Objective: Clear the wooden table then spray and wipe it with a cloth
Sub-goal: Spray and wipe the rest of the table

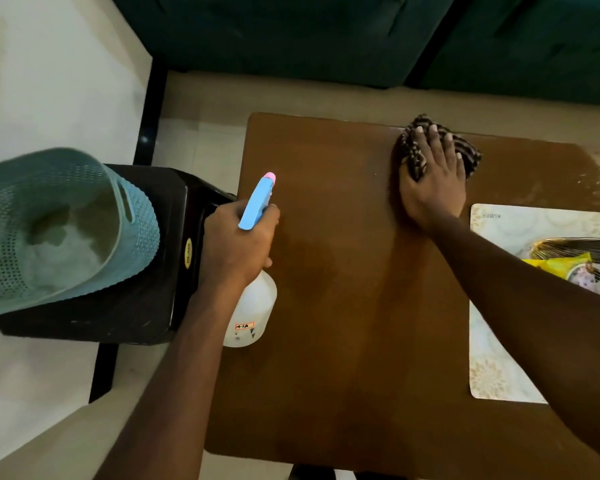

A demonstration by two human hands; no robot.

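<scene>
The wooden table (343, 306) fills the middle of the view, brown and glossy. My left hand (238, 242) grips a white spray bottle (252, 310) with a blue and pink trigger head, held at the table's left edge. My right hand (432, 178) lies flat with straight fingers on a dark striped cloth (414, 150), pressing it onto the table near the far edge. Whitish streaks show on the table's far right corner.
A pale patterned placemat (492, 358) lies on the table's right side, with a wire basket (568, 249) and a yellow packet (555, 266) on it. Left of the table a teal plastic basket (59, 230) sits on a black stool (146, 306). A dark green sofa (326, 32) stands beyond.
</scene>
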